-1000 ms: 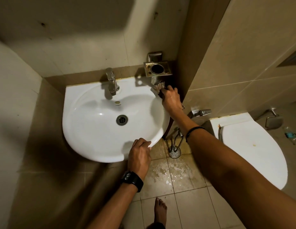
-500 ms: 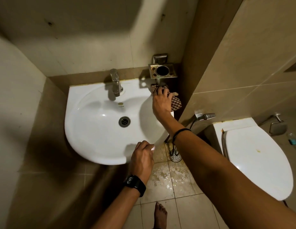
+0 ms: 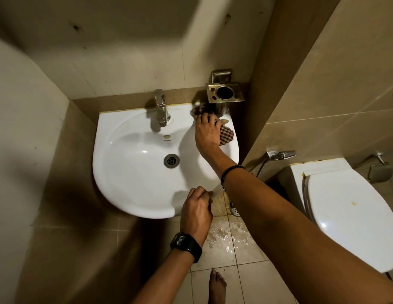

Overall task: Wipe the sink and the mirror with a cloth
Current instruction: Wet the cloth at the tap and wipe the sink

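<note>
The checked cloth (image 3: pixel 226 135) sits right of centre in the upper half of the frame. It is bunched under the right hand (image 3: pixel 207 133) on the back right rim of the sink (image 3: pixel 134 183), between the tap (image 3: pixel 161 110) and the metal holder (image 3: pixel 225 93) on the wall. The fingers bend over the cloth and clamp it to the porcelain. The left hand (image 3: pixel 196 212), lower centre, curls its fingers over the sink's front edge. The cloth looks light, soft and limp. I reckon it will slide easily on the glaze, so it is best held wadded under the palm with the loose corner tucked in.
</note>
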